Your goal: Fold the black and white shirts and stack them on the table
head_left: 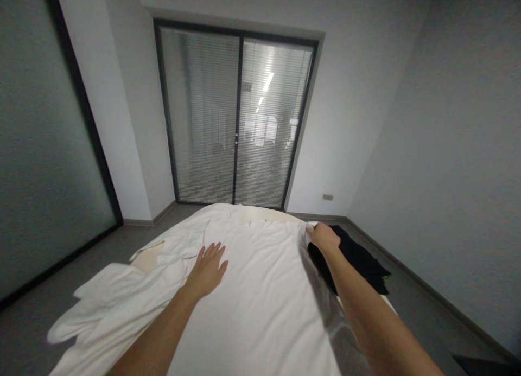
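A large white cloth garment point(260, 289) lies spread over a table, with soft creases running along it. My left hand point(207, 270) rests flat on its left part, fingers stretched out. At the far right corner my right hand point(323, 236) is closed on the edge of the white garment, which lifts slightly there. Beneath and beyond my right forearm lies a black folded cloth point(358, 256). More bunched white cloth point(118, 294) spreads to the left and hangs past the table's edge.
The cream tabletop point(271, 214) shows at its rounded far edge. Beyond it is a glass door point(236, 121) with blinds. A frosted glass panel point(49, 148) stands on the left, a grey wall point(448, 148) on the right. Grey floor surrounds the table.
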### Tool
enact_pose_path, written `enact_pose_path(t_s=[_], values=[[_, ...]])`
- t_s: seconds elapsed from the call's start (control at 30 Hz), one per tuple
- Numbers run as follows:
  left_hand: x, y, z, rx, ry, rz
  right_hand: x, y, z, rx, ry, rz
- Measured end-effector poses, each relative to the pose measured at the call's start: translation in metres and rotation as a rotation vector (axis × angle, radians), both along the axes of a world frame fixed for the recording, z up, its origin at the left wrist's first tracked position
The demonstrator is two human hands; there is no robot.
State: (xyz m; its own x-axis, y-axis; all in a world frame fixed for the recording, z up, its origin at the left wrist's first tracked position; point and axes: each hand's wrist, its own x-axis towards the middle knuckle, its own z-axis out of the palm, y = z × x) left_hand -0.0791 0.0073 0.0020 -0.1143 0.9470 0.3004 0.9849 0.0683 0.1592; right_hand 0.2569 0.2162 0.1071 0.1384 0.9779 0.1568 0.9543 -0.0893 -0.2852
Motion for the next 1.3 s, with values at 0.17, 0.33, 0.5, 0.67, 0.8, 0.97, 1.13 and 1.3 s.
enact_pose_path(t_s=[0.17, 0.33, 0.5, 0.67, 0.8, 0.97, 1.13, 1.3], values=[[0.001, 0.000, 0.002, -0.018, 0.015, 0.002, 0.000, 0.013, -0.004, 0.032, 0.042, 0.037], [0.003, -0.002, 0.007, -0.032, 0.016, 0.007, -0.008, 0.022, -0.003, 0.063, 0.077, 0.086], [0.002, -0.002, 0.008, -0.015, -0.015, -0.001, -0.019, 0.019, -0.009, 0.109, 0.031, 0.173], [0.001, -0.002, 0.006, 0.003, -0.033, -0.008, -0.027, 0.017, -0.015, 0.160, -0.054, 0.228], [0.001, -0.002, 0.006, 0.001, -0.039, -0.007, -0.036, 0.013, -0.018, 0.183, -0.122, 0.324], [0.001, -0.002, 0.007, -0.001, -0.038, -0.010, -0.051, -0.005, -0.034, 0.200, -0.212, 0.514], [0.001, -0.002, 0.006, 0.006, -0.033, 0.002, -0.060, -0.021, -0.058, 0.138, -0.268, 0.636], [-0.001, -0.003, 0.004, 0.010, -0.045, -0.008, -0.059, -0.025, -0.067, 0.127, -0.257, 0.657]])
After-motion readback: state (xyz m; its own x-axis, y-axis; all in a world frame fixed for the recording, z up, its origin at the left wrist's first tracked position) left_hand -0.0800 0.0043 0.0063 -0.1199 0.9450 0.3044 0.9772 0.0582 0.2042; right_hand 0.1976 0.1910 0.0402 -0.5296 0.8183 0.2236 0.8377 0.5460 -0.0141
